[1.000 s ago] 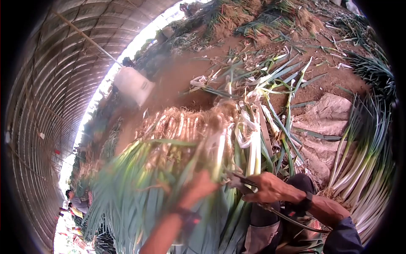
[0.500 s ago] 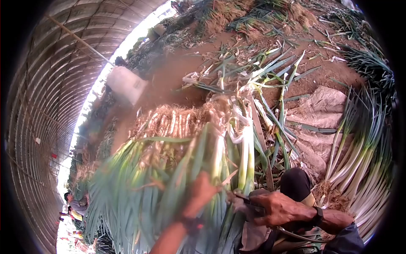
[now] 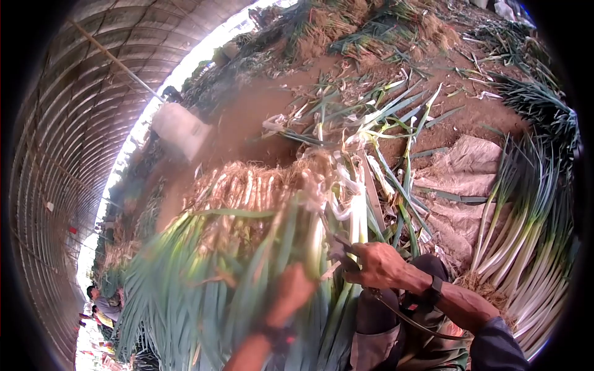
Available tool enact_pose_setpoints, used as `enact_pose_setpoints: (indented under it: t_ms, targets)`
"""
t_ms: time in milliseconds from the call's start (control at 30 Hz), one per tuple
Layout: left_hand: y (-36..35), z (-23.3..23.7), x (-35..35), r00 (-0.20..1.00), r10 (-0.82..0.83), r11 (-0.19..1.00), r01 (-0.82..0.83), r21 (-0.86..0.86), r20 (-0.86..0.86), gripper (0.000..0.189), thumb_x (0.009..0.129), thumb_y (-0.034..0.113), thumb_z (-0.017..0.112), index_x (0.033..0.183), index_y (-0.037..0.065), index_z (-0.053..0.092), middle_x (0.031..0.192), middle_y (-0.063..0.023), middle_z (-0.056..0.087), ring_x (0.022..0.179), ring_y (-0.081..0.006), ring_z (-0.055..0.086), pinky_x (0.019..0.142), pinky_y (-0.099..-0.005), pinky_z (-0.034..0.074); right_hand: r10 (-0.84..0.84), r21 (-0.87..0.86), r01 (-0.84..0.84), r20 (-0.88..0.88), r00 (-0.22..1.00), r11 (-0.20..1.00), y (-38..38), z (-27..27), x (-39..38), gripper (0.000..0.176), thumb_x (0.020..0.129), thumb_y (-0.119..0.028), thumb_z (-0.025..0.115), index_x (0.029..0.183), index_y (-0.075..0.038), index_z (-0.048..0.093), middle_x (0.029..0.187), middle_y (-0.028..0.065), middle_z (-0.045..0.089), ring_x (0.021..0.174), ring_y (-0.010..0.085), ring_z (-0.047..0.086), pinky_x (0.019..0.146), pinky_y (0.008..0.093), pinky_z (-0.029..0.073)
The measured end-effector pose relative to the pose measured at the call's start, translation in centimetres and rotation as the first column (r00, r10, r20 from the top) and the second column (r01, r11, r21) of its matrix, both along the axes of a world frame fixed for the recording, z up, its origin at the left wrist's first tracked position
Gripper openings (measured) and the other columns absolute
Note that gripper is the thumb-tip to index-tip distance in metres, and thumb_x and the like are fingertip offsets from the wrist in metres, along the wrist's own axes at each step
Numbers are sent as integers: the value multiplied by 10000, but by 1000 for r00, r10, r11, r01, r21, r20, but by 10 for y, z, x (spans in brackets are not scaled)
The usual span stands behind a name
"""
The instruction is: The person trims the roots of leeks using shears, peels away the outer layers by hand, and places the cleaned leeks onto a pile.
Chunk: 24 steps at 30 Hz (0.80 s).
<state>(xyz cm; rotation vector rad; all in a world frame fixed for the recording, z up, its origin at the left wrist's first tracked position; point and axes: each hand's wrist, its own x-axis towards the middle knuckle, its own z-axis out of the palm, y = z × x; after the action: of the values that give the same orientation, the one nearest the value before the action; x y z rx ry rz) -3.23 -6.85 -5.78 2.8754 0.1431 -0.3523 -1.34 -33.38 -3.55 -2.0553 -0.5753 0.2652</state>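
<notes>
My left hand (image 3: 293, 293), blurred, is closed around the green part of a green onion (image 3: 316, 241); its fingers show poorly. My right hand (image 3: 385, 267) grips a dark air blow gun (image 3: 344, 253), with a hose (image 3: 427, 328) trailing away from it. The gun's thin nozzle points up and left, close beside the white stem of that onion. Loose pale skins (image 3: 340, 176) hang about the stem tops. To the left lies a dense row of green onions (image 3: 185, 272), brown roots toward the far side and leaves toward me.
Pulled leaves and peelings (image 3: 390, 123) litter the brown soil ahead. At right, clean white-stemmed onions (image 3: 526, 247) lie beside crumpled sacking (image 3: 464, 167). A pale container (image 3: 180, 131) stands at far left. Other people (image 3: 106, 303) are visible at lower left, under the ribbed roof.
My right hand has moved up and slightly left with the blow gun, bringing its nozzle alongside the white stem. My left hand has dropped slightly. The view has shifted a little.
</notes>
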Motion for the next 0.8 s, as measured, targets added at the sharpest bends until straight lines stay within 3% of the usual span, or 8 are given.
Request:
enact_pose_setpoints:
  t_ms: [233,333,433,533,567,667,700,800]
  targets:
    - [-13,14,3,996,28,996,-20,90,-86,552,769,414,829,1048,-34,666,1064,-286,671,989,-441,677,819,-515,543,-57,69,58,-22,998,996,11,-9,6,467,818,-342,733,1195,-79,654,794,215,672,711,398,661,657,473,524]
    - [-15,10,3,997,29,993,-19,118,-77,523,776,377,820,1067,-29,667,1082,-283,667,1010,-437,673,835,-515,540,-53,-23,53,-19,998,998,5,17,0,487,814,-342,736,1197,-58,635,787,219,668,718,406,658,669,482,522]
    - [-12,3,3,998,18,996,-12,89,-60,488,779,345,811,1068,-23,673,1075,-273,672,1000,-436,676,834,-511,542,-108,-53,108,13,994,993,7,-1,0,511,809,-348,741,1207,-51,624,784,214,666,727,415,655,682,490,520]
    - [-13,1,2,999,7,997,-3,73,-49,448,778,335,806,1025,-21,689,1044,-262,684,970,-437,683,810,-504,551,-91,115,79,101,991,990,8,-6,-12,510,805,-347,742,1209,-59,623,789,209,669,735,423,652,691,496,518]
    - [-14,3,3,998,3,997,2,73,-56,441,777,339,806,1005,-21,695,1026,-261,689,954,-438,686,798,-502,554,-72,42,69,92,993,997,10,-14,-10,475,813,-333,737,1211,-91,645,785,201,669,731,415,655,686,486,520]
    - [-14,6,1,999,-20,995,23,93,-33,436,768,348,812,965,-27,708,971,-261,702,904,-443,695,763,-500,560,-72,36,69,81,994,997,10,0,0,426,822,-327,730,1181,-105,675,771,195,667,723,391,663,676,470,523]
    - [-14,8,1,999,-31,994,32,104,-16,437,764,349,815,954,-30,711,953,-262,706,888,-444,698,751,-499,562,-63,-87,63,9,998,994,10,1,7,396,839,-328,720,1175,-120,694,750,184,662,708,365,667,665,453,521]
    - [-14,12,3,999,-33,996,35,80,-28,463,760,370,821,974,-27,717,955,-271,709,874,-454,696,749,-498,562,-49,106,46,28,998,993,1,4,1,381,852,-333,710,1172,-126,692,731,173,655,697,354,663,661,452,515]
